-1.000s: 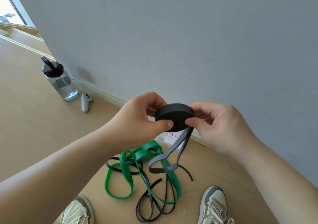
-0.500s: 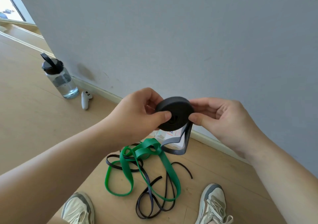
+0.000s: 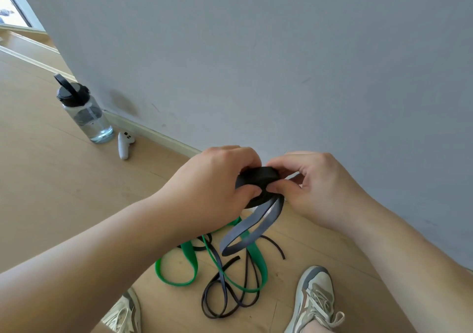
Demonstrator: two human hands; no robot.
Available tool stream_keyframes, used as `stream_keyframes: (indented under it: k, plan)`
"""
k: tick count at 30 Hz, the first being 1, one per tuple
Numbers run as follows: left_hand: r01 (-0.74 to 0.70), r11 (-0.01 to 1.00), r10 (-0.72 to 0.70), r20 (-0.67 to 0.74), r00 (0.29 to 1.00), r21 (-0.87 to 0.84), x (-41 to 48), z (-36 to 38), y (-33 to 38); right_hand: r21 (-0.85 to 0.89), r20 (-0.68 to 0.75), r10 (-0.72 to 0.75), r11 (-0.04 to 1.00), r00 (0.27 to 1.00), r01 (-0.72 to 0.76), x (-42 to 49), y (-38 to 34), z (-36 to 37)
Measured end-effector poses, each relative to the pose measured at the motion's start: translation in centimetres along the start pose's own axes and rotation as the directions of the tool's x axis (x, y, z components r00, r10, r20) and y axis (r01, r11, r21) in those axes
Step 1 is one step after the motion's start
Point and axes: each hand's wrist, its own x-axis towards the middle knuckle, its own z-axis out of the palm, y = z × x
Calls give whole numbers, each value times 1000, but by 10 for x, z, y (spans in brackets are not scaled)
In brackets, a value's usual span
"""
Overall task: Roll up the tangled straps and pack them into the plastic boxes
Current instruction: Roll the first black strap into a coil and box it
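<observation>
Both hands hold a tightly wound black strap roll (image 3: 258, 178) in the air above the floor. My left hand (image 3: 215, 179) grips it from the left with thumb and curled fingers. My right hand (image 3: 317, 186) pinches its right side. A short grey-black loop of loose strap (image 3: 250, 230) hangs from the roll. Below on the wooden floor lie a green strap (image 3: 189, 256) and a thin black strap (image 3: 230, 299), tangled together. The plastic boxes are hidden behind my hands.
A clear water bottle (image 3: 84, 112) with a black lid stands by the grey wall (image 3: 256, 64) at the left, with a white controller (image 3: 124, 144) beside it. My two shoes (image 3: 317, 299) flank the straps at the bottom.
The roll and both hands have dropped lower in view and the roll has turned more edge-on. The hanging loop is longer than half a second ago. The boxes are now covered.
</observation>
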Motion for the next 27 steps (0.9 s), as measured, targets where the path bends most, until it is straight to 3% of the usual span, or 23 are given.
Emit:
stream_keyframes:
  k: [2,5,7,14,15,16,18,19,23,25,27]
  plan:
    - [85,996,-85,6,996,-38,2,-3,-1,76,-16,48,996,999,-47,0,-1,0]
    - [241,940,-248,-1,969,-242,5,-12,-5,284,22,192,940,981,-190,1,-1,-5]
    - [304,871,-322,20,947,-386,6,-17,-8,355,52,208,910,977,-213,3,2,-7]
    - [347,566,-346,167,923,-748,4,-25,-8,356,-6,162,923,987,-150,3,4,-13]
    - [342,587,-330,169,929,-734,4,-24,-8,320,-31,143,939,989,-126,3,5,-14]
    - [326,679,-313,141,939,-658,3,-22,-8,268,-48,129,957,991,-111,2,4,-13]
    - [256,882,-265,33,964,-396,3,-16,-10,115,-56,99,989,994,-92,1,3,-11]
    - [209,937,-222,-16,975,-281,2,-14,-8,13,-48,58,998,997,-57,0,2,-9]
    - [75,996,-75,4,997,-52,-1,-7,-1,-240,-1,-112,965,994,108,0,-1,5]
    - [68,996,-70,34,997,51,0,-5,1,-256,2,-138,957,990,134,0,-1,9]
    - [108,991,-110,17,994,78,2,-8,0,-135,-30,-85,988,996,80,0,-2,8]
